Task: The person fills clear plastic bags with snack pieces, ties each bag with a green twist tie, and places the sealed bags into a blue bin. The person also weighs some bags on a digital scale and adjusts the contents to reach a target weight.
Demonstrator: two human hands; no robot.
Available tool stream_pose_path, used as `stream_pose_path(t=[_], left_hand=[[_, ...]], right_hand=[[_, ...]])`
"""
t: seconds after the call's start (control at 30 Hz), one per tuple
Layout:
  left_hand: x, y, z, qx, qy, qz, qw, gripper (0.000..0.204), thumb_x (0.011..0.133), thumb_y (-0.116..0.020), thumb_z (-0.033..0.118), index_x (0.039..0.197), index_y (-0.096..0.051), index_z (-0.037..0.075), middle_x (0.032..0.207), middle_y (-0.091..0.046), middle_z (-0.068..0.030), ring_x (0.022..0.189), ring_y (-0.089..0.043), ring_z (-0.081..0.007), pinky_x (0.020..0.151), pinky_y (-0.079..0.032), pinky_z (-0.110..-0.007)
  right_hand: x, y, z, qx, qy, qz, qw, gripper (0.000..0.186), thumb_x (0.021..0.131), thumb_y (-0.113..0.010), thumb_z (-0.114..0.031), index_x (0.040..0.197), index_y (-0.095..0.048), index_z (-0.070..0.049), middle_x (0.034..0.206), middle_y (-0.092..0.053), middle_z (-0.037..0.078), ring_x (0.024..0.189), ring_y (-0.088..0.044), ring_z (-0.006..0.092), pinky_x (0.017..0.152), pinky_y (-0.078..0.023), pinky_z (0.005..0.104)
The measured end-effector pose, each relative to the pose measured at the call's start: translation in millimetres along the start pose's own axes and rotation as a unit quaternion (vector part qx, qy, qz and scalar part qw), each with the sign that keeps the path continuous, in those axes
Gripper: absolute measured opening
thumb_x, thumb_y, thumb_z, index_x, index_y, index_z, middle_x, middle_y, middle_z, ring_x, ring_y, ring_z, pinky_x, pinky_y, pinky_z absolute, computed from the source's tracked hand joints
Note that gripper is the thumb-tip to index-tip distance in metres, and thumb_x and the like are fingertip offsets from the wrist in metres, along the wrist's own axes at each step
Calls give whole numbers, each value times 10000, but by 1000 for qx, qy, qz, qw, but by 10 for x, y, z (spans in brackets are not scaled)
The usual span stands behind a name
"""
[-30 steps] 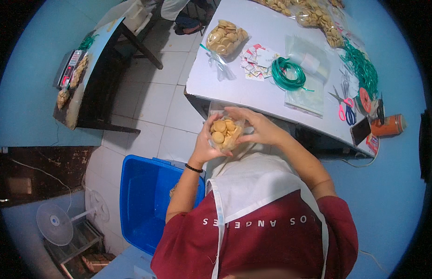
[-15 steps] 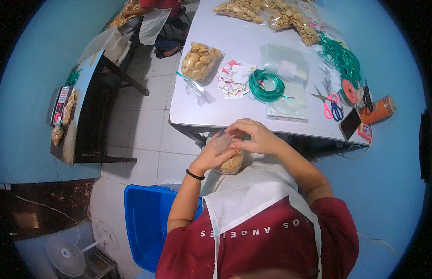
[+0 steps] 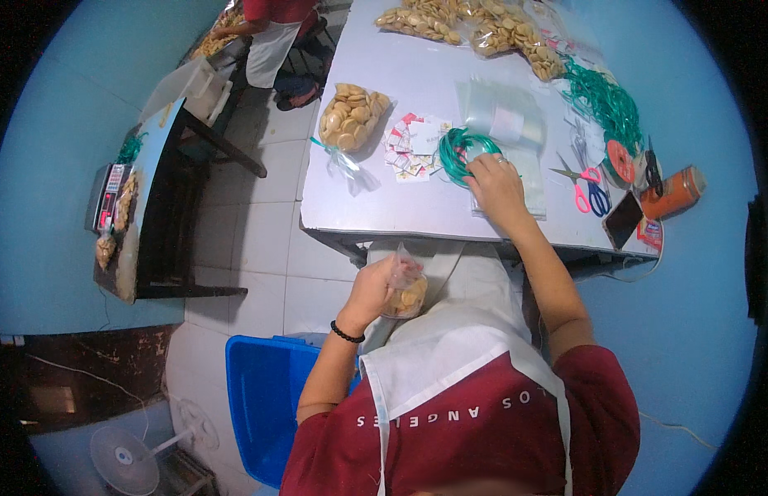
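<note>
My left hand (image 3: pixel 372 287) is closed round the gathered neck of a clear plastic bag of round biscuits (image 3: pixel 407 299), held over my lap below the table edge. On the tabletop, my right hand (image 3: pixel 496 188) has its fingers closed on a coil of green plastic ribbon (image 3: pixel 455 157); its fingertips are partly hidden. The coil lies against a stack of clear plastic bags (image 3: pixel 529 178) and small printed cards (image 3: pixel 413 140). Farther left on the table lies a filled biscuit bag (image 3: pixel 351 120), its neck tied with green ribbon.
Scissors (image 3: pixel 584 194), a phone (image 3: pixel 622 220), an orange canister (image 3: pixel 673 194) and loose green ribbon (image 3: pixel 607 107) lie on the right. More biscuit bags (image 3: pixel 500 33) rest at the back. A blue bin (image 3: pixel 260 405) stands at my left; another person (image 3: pixel 272 41) works at far left.
My right hand has left the biscuit bag and reached forward to the ribbon coil, which is now bunched. My left hand keeps the bag, its neck now gathered upright.
</note>
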State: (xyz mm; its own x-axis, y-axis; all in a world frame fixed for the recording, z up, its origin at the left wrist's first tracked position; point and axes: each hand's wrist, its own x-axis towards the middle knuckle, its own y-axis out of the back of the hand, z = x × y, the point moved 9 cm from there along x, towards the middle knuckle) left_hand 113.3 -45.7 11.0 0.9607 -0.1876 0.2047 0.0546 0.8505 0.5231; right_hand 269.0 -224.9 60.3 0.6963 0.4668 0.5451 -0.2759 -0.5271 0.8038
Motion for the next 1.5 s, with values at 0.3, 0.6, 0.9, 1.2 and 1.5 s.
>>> stream_pose_path(t=[0.3,0.6,0.9,1.2,1.5], left_hand=[[59,151,512,198,-75,41,977,125,860,-617,191,883,-591,70,1115,-704,-91,1020,-676,-286,877,-521,-411],[421,538,997,226,-108,82,965,137,875,-603,148,873,-558,19,1126,-609,-169,883,-619,-358,819,-498,-464],[899,1181,985,167,-90,220,957,159,960,-497,95,926,-554,-49,850,-570,-243,805,-553,-445,715,-469,-448],[962,1036,1151,85,-69,117,987,223,976,-541,165,990,-646,-32,861,-653,-226,840,-623,-401,725,-502,-405],[795,1264,1370,-231,-255,261,902,370,1055,-445,278,812,-514,8,746,-472,7,706,-480,-153,632,-403,-311]], right_hand=[[34,346,-184,157,31,54,986,152,770,-738,-111,918,-708,-97,962,-642,51,919,-597,267,802,-472,412],[-64,599,-965,332,148,-12,932,112,770,-731,-86,827,-639,-56,886,-606,84,863,-581,288,788,-451,404],[-518,87,-1376,594,-2,-245,766,236,952,-637,-137,750,-607,-18,732,-531,0,716,-483,74,651,-408,269],[214,144,-708,657,-124,-107,736,121,928,-659,-133,869,-643,-28,750,-529,-52,690,-481,61,636,-399,228],[94,139,-1352,709,-137,-94,686,154,967,-615,-180,931,-616,-30,888,-544,-29,782,-517,69,757,-439,226]])
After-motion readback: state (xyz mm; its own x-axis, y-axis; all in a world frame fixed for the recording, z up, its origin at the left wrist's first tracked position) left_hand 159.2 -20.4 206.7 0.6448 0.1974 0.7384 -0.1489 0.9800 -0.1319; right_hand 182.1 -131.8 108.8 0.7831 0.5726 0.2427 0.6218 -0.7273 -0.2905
